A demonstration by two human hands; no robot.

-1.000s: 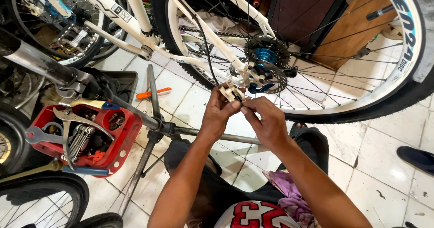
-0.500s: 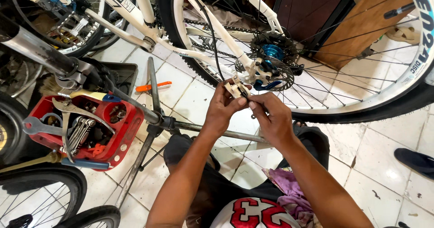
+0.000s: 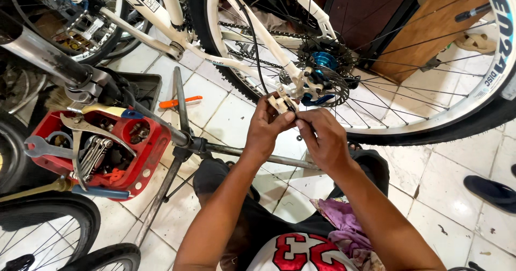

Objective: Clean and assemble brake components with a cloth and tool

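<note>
The person's left hand [image 3: 267, 125] and right hand [image 3: 321, 136] meet just below the rear hub of a white-framed bicycle [image 3: 252, 23], both pinched around the brake caliper [image 3: 285, 101], a small pale metal part sitting against the disc rotor [image 3: 328, 80] beside the blue hub [image 3: 324, 61]. The left fingers [image 3: 279, 118] are closed tight on the caliper body; the right fingers [image 3: 306, 125] are curled nearly shut just beneath it, and whether they grip a small tool or a bolt cannot be told. The caliper looks light, rigid and hard-edged, best held by its solid body rather than by the thin black cable [image 3: 255, 50] running into it; the rotor beside it is thin, probably easy to bend and likely greasy, so it is better left untouched. Counted: one caliper, one rotor, one rear wheel [image 3: 430, 126] in work, two hands on the part. To the left, one red tool tray [image 3: 148, 158] holds a wrench [image 3: 37, 146] and a set of hex keys [image 3: 94, 155], and one orange-handled tool [image 3: 180, 102] lies on the tiled floor [image 3: 226, 115]
</note>
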